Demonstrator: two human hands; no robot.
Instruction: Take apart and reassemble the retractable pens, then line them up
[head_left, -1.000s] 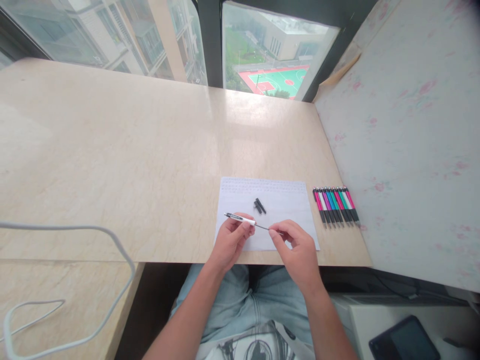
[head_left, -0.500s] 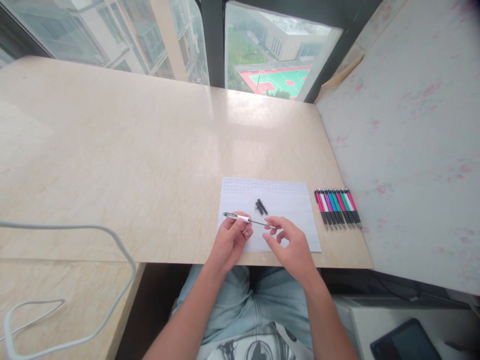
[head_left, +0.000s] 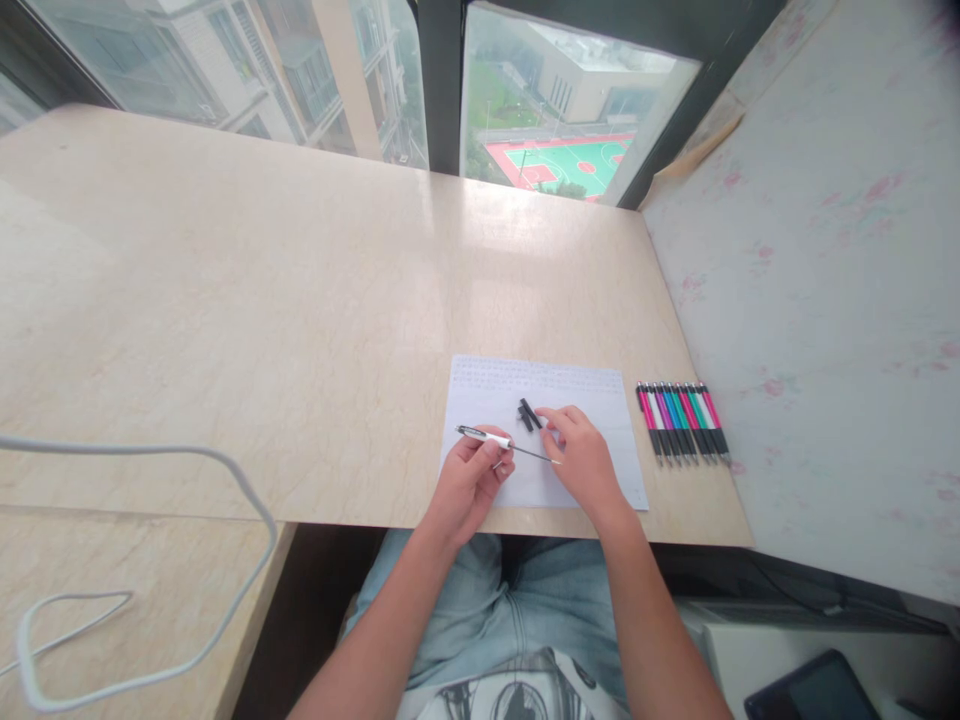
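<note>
My left hand (head_left: 476, 478) is closed around a white pen barrel (head_left: 489, 437) with a black clip end. A thin refill (head_left: 534, 454) sticks out bare from its right end. My right hand (head_left: 583, 455) is beside the black pen parts (head_left: 529, 414) lying on the paper. Its thumb and index finger are apart, with their tips around the near end of the longer black piece. The refill's tip reaches close to the right palm. Under both hands lies a white sheet of paper (head_left: 480, 395) with rows of faint writing along its top.
A row of several coloured pens (head_left: 682, 422) with black grips lies right of the paper, close to the patterned wall (head_left: 817, 330). A grey cable (head_left: 251, 500) loops at the lower left. Windows (head_left: 570, 110) border the far edge of the table (head_left: 300, 300).
My right hand has moved from the refill's tip up and left to the black pen parts. The left hand keeps holding the pen barrel. The view has shifted slightly.
</note>
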